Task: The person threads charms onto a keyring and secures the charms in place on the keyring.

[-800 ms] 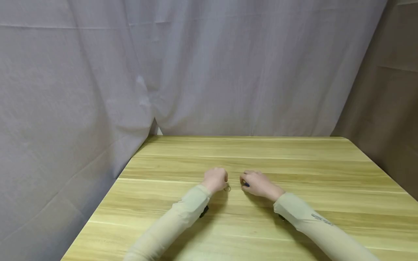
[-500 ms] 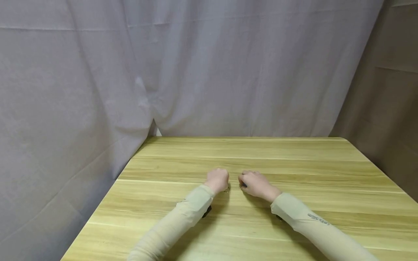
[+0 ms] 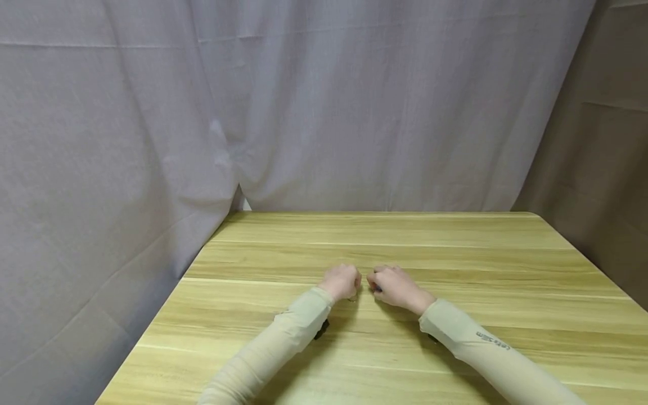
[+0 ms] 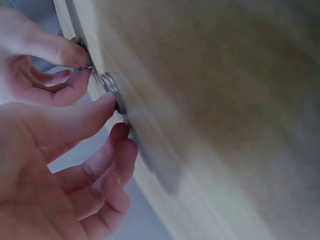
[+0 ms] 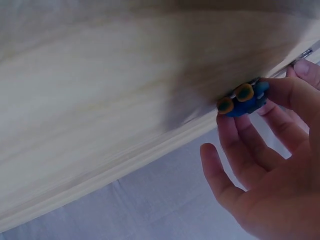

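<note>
Near the middle of the wooden table (image 3: 385, 343), my left hand (image 3: 342, 281) pinches a metal key ring (image 4: 114, 92) by its edge, thumb against it in the left wrist view. A small gap to the right, my right hand (image 3: 397, 287) holds a small blue figurine (image 5: 245, 102) with orange-rimmed round parts between thumb and fingers. A thin metal chain (image 4: 89, 67) shows at the right hand's fingertips in the left wrist view. Whether the chain touches the ring cannot be made out. From the head, the fingers hide most of both things.
Grey cloth (image 3: 385, 112) hangs behind the table and along its left side. A brownish cloth (image 3: 597, 169) hangs at the right. Dark wrist devices (image 3: 322, 329) sit under the pale sleeves (image 3: 273, 343).
My left hand has moved a little to the right and my right hand slightly left, so the gap between them is narrower. The ring shows less from the head.
</note>
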Demonstrator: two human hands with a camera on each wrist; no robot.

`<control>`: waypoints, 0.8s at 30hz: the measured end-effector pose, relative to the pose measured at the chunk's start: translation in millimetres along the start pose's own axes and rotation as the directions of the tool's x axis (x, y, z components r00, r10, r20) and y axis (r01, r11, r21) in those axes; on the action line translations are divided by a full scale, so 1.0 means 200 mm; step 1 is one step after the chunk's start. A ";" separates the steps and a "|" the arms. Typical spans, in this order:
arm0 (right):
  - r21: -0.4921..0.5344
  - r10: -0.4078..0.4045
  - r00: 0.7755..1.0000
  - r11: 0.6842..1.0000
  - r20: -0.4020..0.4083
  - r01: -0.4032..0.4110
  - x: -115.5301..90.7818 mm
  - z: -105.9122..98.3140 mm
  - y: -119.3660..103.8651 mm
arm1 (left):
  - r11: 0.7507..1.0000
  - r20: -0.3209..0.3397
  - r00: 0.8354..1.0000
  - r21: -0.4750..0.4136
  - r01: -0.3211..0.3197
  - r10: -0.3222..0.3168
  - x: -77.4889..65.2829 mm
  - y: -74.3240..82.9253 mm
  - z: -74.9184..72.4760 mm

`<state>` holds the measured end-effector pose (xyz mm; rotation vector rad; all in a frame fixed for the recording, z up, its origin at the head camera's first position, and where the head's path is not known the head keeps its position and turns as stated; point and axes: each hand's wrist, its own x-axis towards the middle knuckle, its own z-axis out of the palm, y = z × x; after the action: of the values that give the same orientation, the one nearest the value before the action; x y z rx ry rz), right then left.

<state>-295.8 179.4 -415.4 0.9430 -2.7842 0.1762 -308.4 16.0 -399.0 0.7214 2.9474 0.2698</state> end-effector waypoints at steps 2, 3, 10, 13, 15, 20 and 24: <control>-0.002 -0.011 1.000 1.000 -0.006 0.011 0.00 0.00 0.00 | 0.999 0.021 1.000 -0.036 -0.005 0.006 -0.01 0.00 0.00; 0.000 -0.011 1.000 1.000 -0.005 0.011 0.00 0.00 0.00 | 0.999 0.033 0.999 -0.044 -0.008 0.009 -0.01 -0.01 0.00; 0.031 -0.032 0.999 0.999 0.000 0.032 -0.01 -0.02 0.01 | 0.995 0.109 0.993 -0.093 -0.023 0.033 -0.02 -0.03 -0.01; 0.067 -0.041 0.999 0.997 -0.008 0.042 -0.02 -0.02 0.02 | 0.981 0.074 0.996 -0.192 -0.043 0.058 -0.02 -0.05 -0.02; 0.094 -0.042 0.999 0.995 -0.017 0.043 -0.03 -0.03 0.04 | 0.956 0.036 0.996 -0.284 -0.072 0.085 -0.02 -0.06 -0.04; 0.183 -0.022 1.000 0.983 0.003 0.021 -0.03 -0.04 0.07 | 0.862 0.000 0.991 -0.493 -0.116 0.133 -0.02 -0.08 -0.08; 0.305 -0.012 0.999 0.952 0.051 -0.004 -0.03 -0.07 0.09 | 0.792 -0.003 0.993 -0.602 -0.099 0.122 -0.04 -0.08 -0.10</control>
<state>-301.3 199.6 -404.8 1.0325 -2.8544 0.6050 -311.5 -3.8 -382.3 0.7741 2.5304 1.1284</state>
